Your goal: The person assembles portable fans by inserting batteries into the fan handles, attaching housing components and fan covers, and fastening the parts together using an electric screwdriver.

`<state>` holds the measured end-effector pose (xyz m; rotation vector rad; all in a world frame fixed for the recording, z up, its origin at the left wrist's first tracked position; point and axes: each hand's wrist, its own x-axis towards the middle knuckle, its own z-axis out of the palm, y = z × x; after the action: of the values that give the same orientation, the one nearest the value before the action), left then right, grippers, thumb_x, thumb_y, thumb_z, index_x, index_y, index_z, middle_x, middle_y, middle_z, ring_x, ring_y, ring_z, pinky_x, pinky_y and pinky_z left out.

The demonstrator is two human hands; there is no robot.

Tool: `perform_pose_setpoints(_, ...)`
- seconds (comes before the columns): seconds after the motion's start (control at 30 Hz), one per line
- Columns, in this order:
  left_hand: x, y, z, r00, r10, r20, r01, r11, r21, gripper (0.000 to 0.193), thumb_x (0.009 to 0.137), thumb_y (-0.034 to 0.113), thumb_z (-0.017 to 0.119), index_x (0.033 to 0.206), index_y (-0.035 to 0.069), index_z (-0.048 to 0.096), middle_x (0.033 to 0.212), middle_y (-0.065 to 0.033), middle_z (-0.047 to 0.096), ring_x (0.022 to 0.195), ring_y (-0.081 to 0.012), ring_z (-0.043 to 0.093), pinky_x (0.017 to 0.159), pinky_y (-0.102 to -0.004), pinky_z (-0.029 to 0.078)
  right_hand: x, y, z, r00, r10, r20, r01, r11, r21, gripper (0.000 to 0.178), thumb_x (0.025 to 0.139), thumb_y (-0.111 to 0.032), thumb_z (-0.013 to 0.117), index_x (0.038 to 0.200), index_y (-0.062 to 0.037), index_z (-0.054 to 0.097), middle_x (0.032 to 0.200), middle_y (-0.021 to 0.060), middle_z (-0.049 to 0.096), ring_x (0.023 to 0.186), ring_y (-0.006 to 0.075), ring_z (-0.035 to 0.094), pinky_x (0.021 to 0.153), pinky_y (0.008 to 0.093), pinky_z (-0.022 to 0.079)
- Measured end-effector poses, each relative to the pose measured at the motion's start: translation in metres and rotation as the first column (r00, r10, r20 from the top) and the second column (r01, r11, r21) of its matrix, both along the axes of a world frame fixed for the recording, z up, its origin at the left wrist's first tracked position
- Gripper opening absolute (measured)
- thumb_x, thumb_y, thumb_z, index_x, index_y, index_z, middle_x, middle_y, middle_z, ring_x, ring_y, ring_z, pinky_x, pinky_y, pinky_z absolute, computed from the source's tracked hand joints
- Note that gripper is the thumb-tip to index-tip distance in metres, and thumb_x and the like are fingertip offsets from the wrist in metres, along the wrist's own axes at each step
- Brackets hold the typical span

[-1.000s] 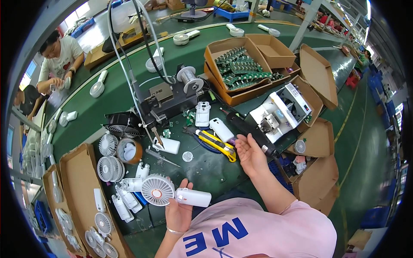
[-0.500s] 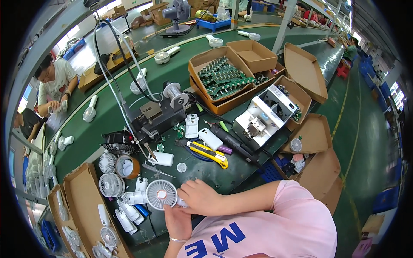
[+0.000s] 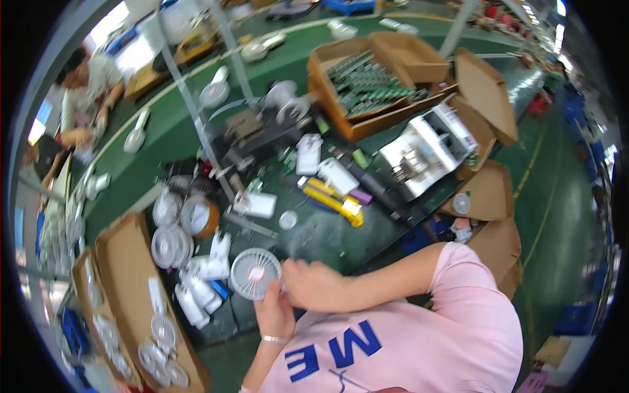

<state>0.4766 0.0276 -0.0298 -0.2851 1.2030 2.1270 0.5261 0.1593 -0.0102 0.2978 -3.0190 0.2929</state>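
Observation:
A small white handheld fan (image 3: 246,280) is held near the bench's front edge, its round grille facing up. My left hand (image 3: 274,316) grips it from below, the thumb against the rim. Closed over the handle side is my right hand (image 3: 313,285), which covers most of that part. Just left of the fan lie several white fan handle casings (image 3: 196,300). Beyond it rests a grey metal strip like a blade (image 3: 252,225), near a small clear disc (image 3: 287,219). A yellow utility knife (image 3: 331,200) lies farther right.
A soldering stand with a wire spool (image 3: 283,98) stands behind. Cardboard trays hold green circuit boards (image 3: 367,85); right of them is a white machine (image 3: 419,154). Round grilles (image 3: 171,245) stack at left beside a carton (image 3: 124,262) with fans. A co-worker (image 3: 92,92) sits across the belt.
The view has shifted and blurred, so bench things sit a little to the right. The fan stays in both hands, with its head turned slightly.

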Motion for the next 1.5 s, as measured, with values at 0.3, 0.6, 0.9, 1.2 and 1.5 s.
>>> perform_pose_setpoints(0.3, -0.001, 0.006, 0.010, 0.998, -0.012, 0.055, 0.009, 0.999, 0.042, 0.029, 0.086, 0.005, 0.060, 0.114, 0.006, 0.054, 0.103, -0.0019, 0.060, 0.083, -0.0099, 0.059, 0.062, -0.0228, 0.048, -0.003, 0.002, 0.001, 0.995, -0.042, -0.087, 0.039, 0.999, -0.035, 0.052, 0.074, -0.032, 0.064, 0.102, 0.0097, 0.054, 0.085, 0.0113, 0.048, 0.076, 0.0203, 0.056, 0.051, 0.0266, 0.048)
perform_pose_setpoints(0.6, -0.004, -0.002, 0.010, 0.997, -0.006, 0.083, 0.001, 0.998, 0.063, 0.031, 0.085, 0.004, 0.060, 0.114, 0.006, 0.053, 0.100, -0.0029, 0.061, 0.084, -0.0115, 0.059, 0.067, -0.0267, 0.050, -0.001, -0.002, 0.009, 0.994, -0.090, 0.062, 0.098, 0.983, -0.154, 0.058, 0.070, -0.027, 0.069, 0.112, 0.0069, 0.047, 0.090, 0.0128, 0.048, 0.078, 0.0235, 0.058, 0.057, 0.0290, 0.050)
perform_pose_setpoints(0.9, -0.029, -0.014, 0.016, 0.985, -0.098, 0.142, 0.082, 0.991, 0.109, 0.035, 0.087, 0.019, 0.051, 0.118, 0.002, 0.047, 0.111, -0.0201, 0.062, 0.094, -0.0256, 0.064, 0.080, -0.0377, 0.054, -0.023, 0.046, 0.008, 0.855, -0.458, -0.242, 0.368, 0.866, -0.338, 0.053, 0.078, -0.022, 0.069, 0.120, 0.0004, 0.046, 0.112, 0.0225, 0.048, 0.101, 0.0373, 0.050, 0.085, 0.0422, 0.043)
perform_pose_setpoints(1.2, -0.021, 0.002, 0.025, 0.979, -0.183, 0.093, 0.173, 0.979, 0.106, 0.026, 0.091, 0.018, 0.053, 0.113, 0.003, 0.053, 0.098, -0.0026, 0.060, 0.086, -0.0100, 0.058, 0.077, -0.0272, 0.047, -0.018, 0.019, 0.000, 0.974, -0.222, -0.039, 0.109, 0.616, -0.780, 0.012, 0.076, -0.002, 0.065, 0.086, -0.0013, 0.059, 0.092, 0.0110, 0.052, 0.087, 0.0278, 0.051, 0.077, 0.0345, 0.042)
perform_pose_setpoints(1.5, -0.007, -0.001, 0.002, 0.950, -0.171, -0.263, 0.162, 0.985, -0.057, 0.030, 0.096, 0.016, 0.044, 0.121, -0.001, 0.049, 0.109, -0.0085, 0.058, 0.096, -0.0140, 0.058, 0.082, -0.0278, 0.048, -0.016, -0.003, 0.003, 0.941, -0.315, 0.126, 0.222, 0.293, -0.930, 0.010, 0.080, -0.002, 0.064, 0.088, -0.0017, 0.057, 0.100, 0.0107, 0.051, 0.086, 0.0218, 0.052, 0.072, 0.0301, 0.045)
